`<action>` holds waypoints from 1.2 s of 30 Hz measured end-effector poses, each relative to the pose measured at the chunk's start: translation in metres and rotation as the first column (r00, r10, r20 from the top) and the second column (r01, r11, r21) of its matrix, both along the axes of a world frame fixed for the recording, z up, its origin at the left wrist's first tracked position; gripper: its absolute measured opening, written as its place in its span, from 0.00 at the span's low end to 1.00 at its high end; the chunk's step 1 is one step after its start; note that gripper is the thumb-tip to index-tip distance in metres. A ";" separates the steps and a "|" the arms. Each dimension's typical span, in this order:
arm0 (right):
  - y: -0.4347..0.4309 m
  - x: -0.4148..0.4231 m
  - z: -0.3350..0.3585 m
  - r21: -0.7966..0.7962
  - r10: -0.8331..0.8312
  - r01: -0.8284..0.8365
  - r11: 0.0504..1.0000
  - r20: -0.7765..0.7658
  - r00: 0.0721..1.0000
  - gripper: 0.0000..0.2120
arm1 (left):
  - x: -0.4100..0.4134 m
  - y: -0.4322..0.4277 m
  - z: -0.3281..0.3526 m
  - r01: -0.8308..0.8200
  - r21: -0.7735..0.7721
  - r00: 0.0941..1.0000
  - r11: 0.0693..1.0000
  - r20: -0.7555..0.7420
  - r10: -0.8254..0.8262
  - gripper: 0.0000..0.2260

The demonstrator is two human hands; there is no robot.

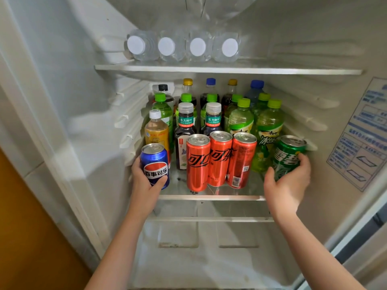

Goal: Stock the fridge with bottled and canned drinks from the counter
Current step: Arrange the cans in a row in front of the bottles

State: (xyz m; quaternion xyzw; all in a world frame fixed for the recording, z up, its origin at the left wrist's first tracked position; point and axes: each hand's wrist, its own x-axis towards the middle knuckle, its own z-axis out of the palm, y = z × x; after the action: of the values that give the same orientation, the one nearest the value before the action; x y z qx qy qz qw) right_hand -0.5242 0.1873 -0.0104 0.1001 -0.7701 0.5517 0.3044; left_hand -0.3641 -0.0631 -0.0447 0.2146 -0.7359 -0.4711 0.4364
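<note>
The open fridge [83,101] fills the view, with two glass shelves. On the upper shelf [230,70] lie four clear water bottles [182,48] on their sides, white caps facing near. The lower shelf [209,197] is crowded with upright bottles: six green-capped green tea bottles [269,124], two dark tea bottles [185,130] with clear caps, one amber bottle [156,130] at the left, and five more in the far row. Near the front stand three red cola cans [219,160] touching side by side. The left hand [146,185] is wrapped around one blue Pepsi can [156,164] at the shelf's near left. The right hand [289,183] clasps one green Sprite can [288,158], tilted, at the near right.
</note>
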 end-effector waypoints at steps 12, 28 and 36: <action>0.005 -0.008 0.006 0.039 -0.085 0.084 0.996 0.030 0.996 0.32 | 0.011 0.021 -0.012 -0.139 0.007 0.990 0.990 0.005 0.139 0.37; 0.016 0.010 0.015 -0.126 0.197 -0.184 0.975 0.108 0.974 0.36 | 0.019 0.068 0.012 -0.255 -0.329 0.959 0.909 -0.205 0.195 0.15; 0.010 0.050 0.036 -0.211 0.543 -0.509 0.835 0.158 0.825 0.30 | 0.014 0.114 0.028 0.284 -0.284 0.958 0.916 0.131 -0.256 0.22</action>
State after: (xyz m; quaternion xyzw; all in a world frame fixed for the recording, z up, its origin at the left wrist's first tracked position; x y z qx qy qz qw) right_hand -0.4739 0.1969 0.0260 0.2250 -0.6936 0.6813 0.0635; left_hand -0.3504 0.0507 -0.0165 0.0635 -0.8404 -0.3996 0.3606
